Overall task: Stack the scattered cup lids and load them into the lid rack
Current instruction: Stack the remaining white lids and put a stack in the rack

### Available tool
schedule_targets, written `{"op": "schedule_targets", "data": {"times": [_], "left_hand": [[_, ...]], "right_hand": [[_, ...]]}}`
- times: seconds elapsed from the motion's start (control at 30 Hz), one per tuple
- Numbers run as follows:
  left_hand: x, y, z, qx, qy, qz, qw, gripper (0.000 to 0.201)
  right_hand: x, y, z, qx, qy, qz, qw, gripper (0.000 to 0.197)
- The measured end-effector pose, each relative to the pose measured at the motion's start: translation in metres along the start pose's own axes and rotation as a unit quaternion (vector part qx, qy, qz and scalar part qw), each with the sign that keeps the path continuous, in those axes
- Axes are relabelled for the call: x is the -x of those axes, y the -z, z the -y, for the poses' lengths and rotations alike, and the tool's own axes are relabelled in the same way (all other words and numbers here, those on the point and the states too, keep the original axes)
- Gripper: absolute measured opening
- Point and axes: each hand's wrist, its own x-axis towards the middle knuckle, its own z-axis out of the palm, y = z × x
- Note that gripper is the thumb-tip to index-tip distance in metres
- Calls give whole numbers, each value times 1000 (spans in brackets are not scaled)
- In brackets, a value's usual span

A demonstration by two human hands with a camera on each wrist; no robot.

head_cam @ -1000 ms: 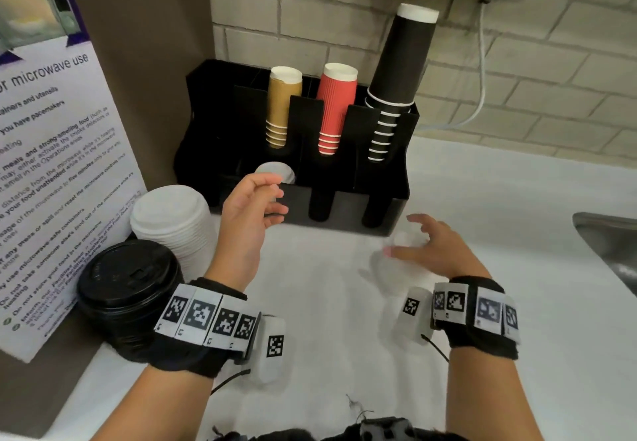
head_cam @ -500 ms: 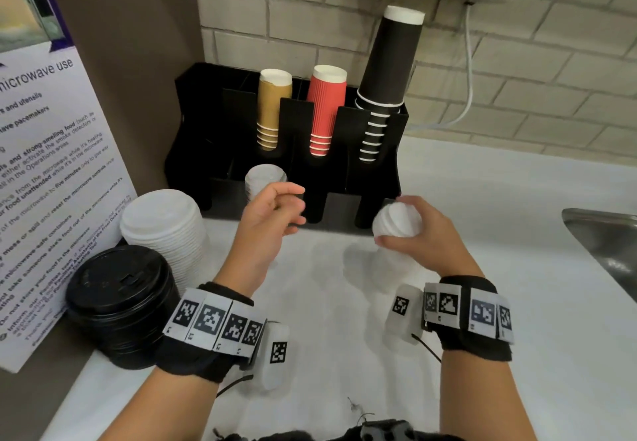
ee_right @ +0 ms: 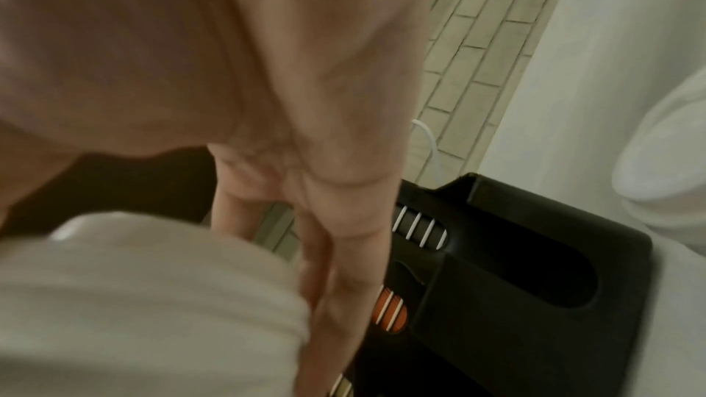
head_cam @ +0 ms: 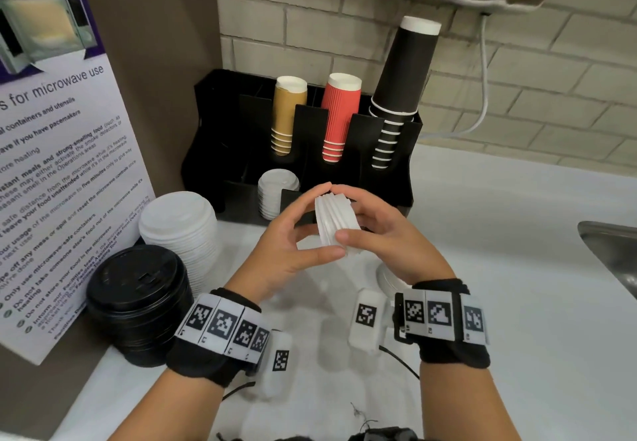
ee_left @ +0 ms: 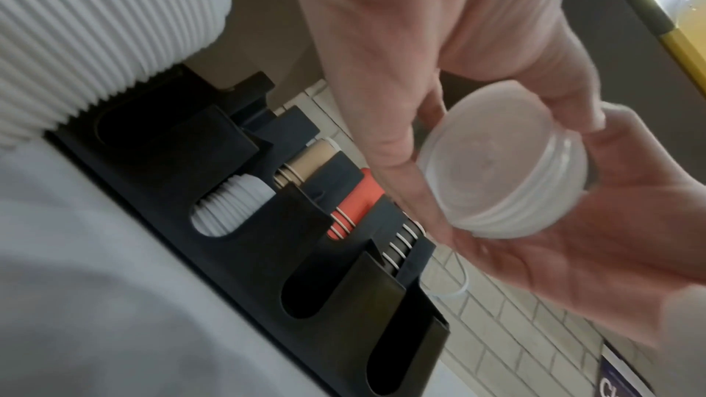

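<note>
Both hands are up over the counter (head_cam: 499, 216) now, and between them sits a short stack of small white lids (head_cam: 332, 223), turned on its side, just in front of the black lid rack (head_cam: 396, 172). The left hand (head_cam: 286, 247) has its fingers (head_cam: 312, 197) curled over the top of the stack and the thumb underneath. The right hand (head_cam: 386, 237) cups the far end, fingers wrapped round it, thumb pressing the near rim. So both hands have hold of the same stack. The left wrist view shows the lids (ee_left: 504, 174) nested but not quite flush, the rims stepped.

Behind, the rack's front slot already carries a column of small white lids (head_cam: 277, 192). The slots to its right look empty in the wrist view. Tall piles of large white lids (head_cam: 182, 227) and black lids (head_cam: 138, 299) stand at the left on the counter, well apart from the hands, and one more white lid (head_cam: 387, 277) peeks out under the right wrist.

The risk here — those stepped rims. Held sideways with only light pressure at the ends, a loosely nested stack could fan open and shed lids onto the counter. And if it goes to a slot tilted, an edge may well catch on the rack's front wall — or knock the column already seated.
</note>
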Motion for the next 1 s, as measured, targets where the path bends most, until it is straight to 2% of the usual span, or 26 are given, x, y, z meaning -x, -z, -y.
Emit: {"op": "schedule_targets", "data": {"times": [0.1, 0.33, 0.5, 0.63, 0.8, 1.0], "left_hand": [[1, 4, 0, -1, 4, -2, 1000, 83], [2, 1, -1, 3, -1, -48, 999, 88], [2, 5, -6, -5, 4, 8, 1000, 85], [4, 6, -5, -12, 16, 22, 1000, 87], [3, 3, -1, 4, 4, -20, 1000, 89], [0, 6, 2, 0, 3, -30, 1000, 90]], "right_hand": [[-1, 2, 2, 15, -2, 14, 1000, 66], [-4, -2, 3, -8, 18, -12, 1000, 63], [-1, 1, 4, -25, 11, 21, 999, 68], [1, 5, 5, -20, -1, 32, 999, 62], [-3, 0, 9, 13, 12, 4, 1000, 67], [-6, -3, 6, 19, 20, -28, 999, 72]]}}
